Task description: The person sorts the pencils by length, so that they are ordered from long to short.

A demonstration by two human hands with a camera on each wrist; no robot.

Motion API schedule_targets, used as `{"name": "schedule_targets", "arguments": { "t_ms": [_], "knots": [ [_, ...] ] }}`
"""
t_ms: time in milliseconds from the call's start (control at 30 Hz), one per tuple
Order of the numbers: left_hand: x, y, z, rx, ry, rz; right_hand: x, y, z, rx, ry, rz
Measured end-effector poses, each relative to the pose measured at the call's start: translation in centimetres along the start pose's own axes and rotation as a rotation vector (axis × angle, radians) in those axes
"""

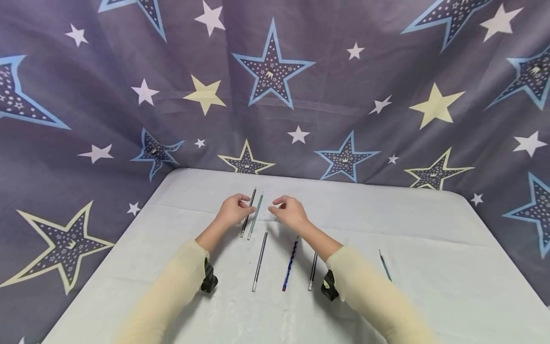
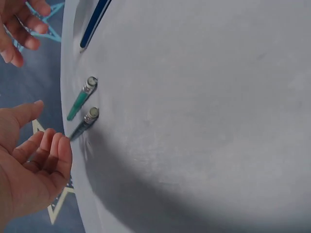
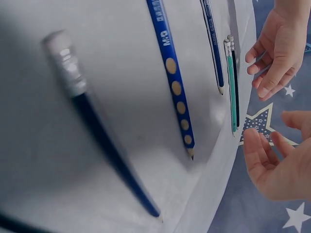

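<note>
In the head view my left hand (image 1: 235, 210) hovers at a black pencil (image 1: 245, 223) and a green pencil (image 1: 255, 220), which lie side by side; its fingers are loosely bent and pinch nothing. Across from it, my right hand (image 1: 290, 212) is held above the table with relaxed fingers and nothing in its grasp. The left wrist view shows the eraser ends of the green pencil (image 2: 80, 101) and its dark neighbour (image 2: 87, 120) beside the left hand (image 2: 36, 170). Both pencils also appear in the right wrist view, the green pencil (image 3: 231, 82) in front.
Nearer the front lie a dark blue pencil (image 1: 259, 262), a blue pencil with round spots (image 3: 176, 88) and another dark pencil (image 3: 114, 150), partly behind the right forearm in the head view. A green pencil (image 1: 386, 266) lies to the right. A star-patterned curtain (image 1: 275, 129) hangs behind the white-covered table (image 1: 429, 224).
</note>
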State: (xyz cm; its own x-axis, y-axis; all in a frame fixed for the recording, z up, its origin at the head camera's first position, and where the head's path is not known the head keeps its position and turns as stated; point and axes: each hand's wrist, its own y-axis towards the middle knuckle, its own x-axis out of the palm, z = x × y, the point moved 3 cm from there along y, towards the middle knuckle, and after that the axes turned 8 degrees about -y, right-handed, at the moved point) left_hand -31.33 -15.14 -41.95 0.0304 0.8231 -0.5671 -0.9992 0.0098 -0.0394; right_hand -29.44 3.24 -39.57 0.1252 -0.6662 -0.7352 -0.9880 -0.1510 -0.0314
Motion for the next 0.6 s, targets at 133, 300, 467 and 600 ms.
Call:
{"name": "schedule_targets", "arguments": {
  "t_ms": [133,300,467,600],
  "knots": [
    [0.0,-0.9,0.7,0.029,0.014,-0.023,-0.5,-0.9,0.3,-0.015,-0.016,-0.026],
    [0.3,-1.9,1.2,0.053,0.008,-0.057,-1.2,-2.3,0.6,-0.033,-0.03,-0.046],
    [0.5,-2.9,1.5,0.061,-0.012,-0.093,-1.6,-3.5,1.1,-0.041,-0.04,-0.071],
    [0.6,-3.5,1.7,0.066,-0.022,-0.127,-1.8,-4.4,1.7,-0.05,-0.05,-0.097]
  ]
}}
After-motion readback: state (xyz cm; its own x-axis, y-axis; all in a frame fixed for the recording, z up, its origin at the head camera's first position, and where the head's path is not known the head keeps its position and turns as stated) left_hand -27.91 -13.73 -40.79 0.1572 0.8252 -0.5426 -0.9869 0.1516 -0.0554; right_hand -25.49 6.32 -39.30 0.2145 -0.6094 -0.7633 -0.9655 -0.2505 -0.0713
